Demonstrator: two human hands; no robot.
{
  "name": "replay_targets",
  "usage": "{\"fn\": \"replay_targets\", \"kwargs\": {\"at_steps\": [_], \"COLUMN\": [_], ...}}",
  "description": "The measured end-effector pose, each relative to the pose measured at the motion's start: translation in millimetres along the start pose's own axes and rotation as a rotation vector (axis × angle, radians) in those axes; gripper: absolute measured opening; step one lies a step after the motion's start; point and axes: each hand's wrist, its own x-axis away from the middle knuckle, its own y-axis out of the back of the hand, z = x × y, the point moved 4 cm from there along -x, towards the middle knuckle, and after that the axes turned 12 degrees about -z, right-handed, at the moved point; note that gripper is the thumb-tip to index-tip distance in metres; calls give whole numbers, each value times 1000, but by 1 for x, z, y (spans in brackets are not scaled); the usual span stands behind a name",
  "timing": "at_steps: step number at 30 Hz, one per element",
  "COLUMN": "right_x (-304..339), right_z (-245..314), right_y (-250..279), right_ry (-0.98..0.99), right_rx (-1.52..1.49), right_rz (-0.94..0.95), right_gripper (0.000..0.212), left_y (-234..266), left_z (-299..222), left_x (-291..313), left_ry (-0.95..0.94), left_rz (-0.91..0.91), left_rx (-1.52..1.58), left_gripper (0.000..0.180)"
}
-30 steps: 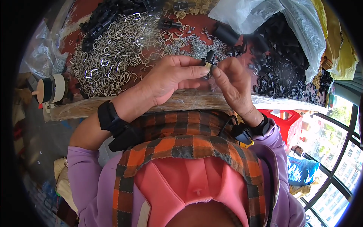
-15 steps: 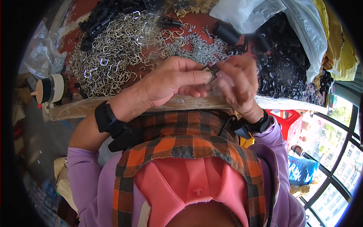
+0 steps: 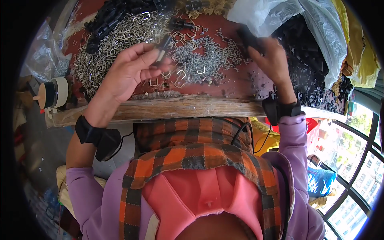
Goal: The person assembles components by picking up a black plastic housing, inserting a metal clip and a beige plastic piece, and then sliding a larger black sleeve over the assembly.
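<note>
My left hand (image 3: 132, 68) pinches a small black part with a pale metal piece (image 3: 163, 47) between thumb and fingers, above the pile of U-shaped metal shackles (image 3: 120, 52). Blur hides the part's exact kind. At the right, my right hand (image 3: 274, 60) has its thumb and fingers closed around the near end of a thick black cylinder (image 3: 249, 37). Between the hands a heap of small silvery screw-like pieces (image 3: 212, 54) lies on the red tabletop (image 3: 224, 86), with one loose shackle (image 3: 201, 70) on it.
Black cylindrical parts (image 3: 106, 24) lie at the far left, small black pieces (image 3: 304, 80) at the right. A clear plastic bag (image 3: 326, 44) hangs over the right side. The table's wooden front edge (image 3: 180, 107) runs before me. A round white-and-green container (image 3: 60, 93) stands left.
My hands have parted. The left moved left and away from me with the small part; the right moved right and far, onto the black cylinder, which has shifted slightly.
</note>
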Motion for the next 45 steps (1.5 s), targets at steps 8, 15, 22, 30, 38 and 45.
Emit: {"fn": "replay_targets", "kwargs": {"at_steps": [8,15,22,30,38,45], "right_x": [4,5,15,16,24,21], "right_z": [62,56,68,70,76,79], "right_y": [30,30,40,45,45,48], "right_ry": [-89,-107,7,-155,-44,-69], "right_rx": [-648,-633,-757,-906,-916,-831], "right_rz": [211,177,196,168,116,113], "right_gripper": [42,48,42,35,30,29], "left_y": [-50,-48,-50,-48,-68,-63], "left_z": [14,12,-7,-4,0,5], "left_x": [0,-1,14,14,18,9], "left_ry": [187,210,69,85,17,-53], "left_rz": [255,222,261,249,288,275], "left_rx": [-13,69,-2,-27,-140,-290], "left_gripper": [27,26,27,29,27,25]}}
